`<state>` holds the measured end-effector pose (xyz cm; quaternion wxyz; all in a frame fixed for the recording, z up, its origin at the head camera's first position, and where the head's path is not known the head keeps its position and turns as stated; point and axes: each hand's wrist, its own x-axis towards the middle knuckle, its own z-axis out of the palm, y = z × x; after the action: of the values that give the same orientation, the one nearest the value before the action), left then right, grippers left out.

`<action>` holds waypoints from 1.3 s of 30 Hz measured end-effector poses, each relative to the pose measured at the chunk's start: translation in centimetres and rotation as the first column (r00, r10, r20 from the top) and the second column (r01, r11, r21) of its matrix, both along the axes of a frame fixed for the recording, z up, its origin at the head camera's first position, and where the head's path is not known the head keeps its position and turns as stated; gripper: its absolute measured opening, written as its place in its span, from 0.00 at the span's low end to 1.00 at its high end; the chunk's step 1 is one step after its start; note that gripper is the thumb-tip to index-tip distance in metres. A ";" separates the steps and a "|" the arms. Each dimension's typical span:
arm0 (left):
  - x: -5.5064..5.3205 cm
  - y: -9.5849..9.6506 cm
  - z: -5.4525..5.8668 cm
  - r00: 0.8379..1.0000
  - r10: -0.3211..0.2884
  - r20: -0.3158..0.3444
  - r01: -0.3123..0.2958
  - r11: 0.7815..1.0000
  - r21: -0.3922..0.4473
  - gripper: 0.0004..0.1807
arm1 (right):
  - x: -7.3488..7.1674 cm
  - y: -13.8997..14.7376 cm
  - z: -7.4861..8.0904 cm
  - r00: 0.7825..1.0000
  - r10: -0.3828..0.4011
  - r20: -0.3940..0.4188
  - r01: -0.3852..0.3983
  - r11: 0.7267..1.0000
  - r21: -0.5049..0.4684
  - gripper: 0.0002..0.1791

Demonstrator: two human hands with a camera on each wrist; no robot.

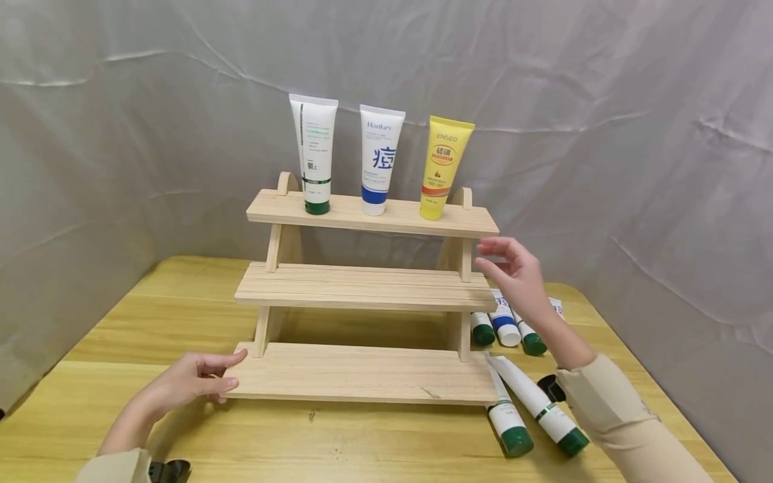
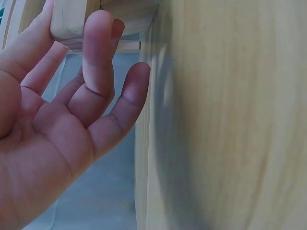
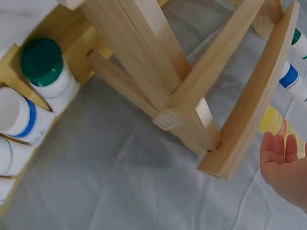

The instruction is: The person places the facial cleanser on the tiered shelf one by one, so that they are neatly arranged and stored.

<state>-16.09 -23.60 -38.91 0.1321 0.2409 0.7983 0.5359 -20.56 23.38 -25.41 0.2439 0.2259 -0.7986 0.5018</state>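
A three-tier wooden display stand [image 1: 362,287] stands on the table. At the left end of its bottom shelf, my left hand [image 1: 190,381] grips the board, thumb and fingers about the edge; the left wrist view shows the board's corner [image 2: 69,21] between them. My right hand [image 1: 513,272] is beside the stand's right side, below the top shelf, fingers loosely bent and holding nothing. Along the top shelf three squeeze tubes stand upright on their caps: a white tube with a green cap [image 1: 317,154], a white-and-blue tube [image 1: 380,161] and a yellow tube [image 1: 445,168].
Right of the stand, two white tubes with green caps [image 1: 506,419] lie on the table [image 1: 272,439]. Several more tubes [image 1: 504,318] lie farther back, partly behind my right arm. A grey cloth backdrop [image 1: 181,134] hangs behind and at both sides.
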 end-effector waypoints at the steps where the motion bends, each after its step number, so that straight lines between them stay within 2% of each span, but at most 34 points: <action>1: 0.0 0.0 0.0 1.000 0.001 0.001 -0.001 1.000 0.001 0.29 | 0.2 0.1 -0.3 1.000 0.010 0.000 -0.010 1.000 -0.016 0.14; 5: 0.1 0.0 0.0 1.000 0.006 0.007 -0.006 1.000 0.000 0.28 | 1.0 0.7 -1.5 0.999 0.043 -0.006 -0.043 0.997 -0.059 0.11; 12: 0.2 0.1 0.2 0.999 0.012 0.031 -0.012 1.000 -0.007 0.30 | 2.0 2.0 -3.3 0.998 0.058 0.015 -0.057 0.997 -0.059 0.07; 18: 0.1 -0.1 0.1 0.999 -0.021 0.024 0.020 0.999 0.028 0.29 | 2.9 3.3 -4.5 0.996 0.079 0.048 -0.077 0.996 -0.039 0.07; 25: 0.0 -0.1 0.1 0.999 -0.027 0.033 0.026 0.998 0.050 0.26 | 3.8 4.7 -5.9 0.992 0.079 0.097 -0.079 0.997 0.001 0.07; 33: 0.0 -0.3 0.0 0.999 -0.023 0.035 0.021 0.998 0.057 0.23 | 4.9 5.4 -7.1 0.977 0.060 0.205 -0.073 0.996 0.057 0.08; 39: 0.0 -0.3 -0.1 0.998 -0.025 0.052 0.022 0.998 0.060 0.22 | 5.3 6.3 -8.4 0.973 0.070 0.220 -0.085 0.995 0.058 0.06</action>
<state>-16.12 -23.85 -39.00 0.1523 0.2400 0.7754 0.5639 -15.23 29.67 -33.77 0.1272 0.2085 -0.8275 0.5056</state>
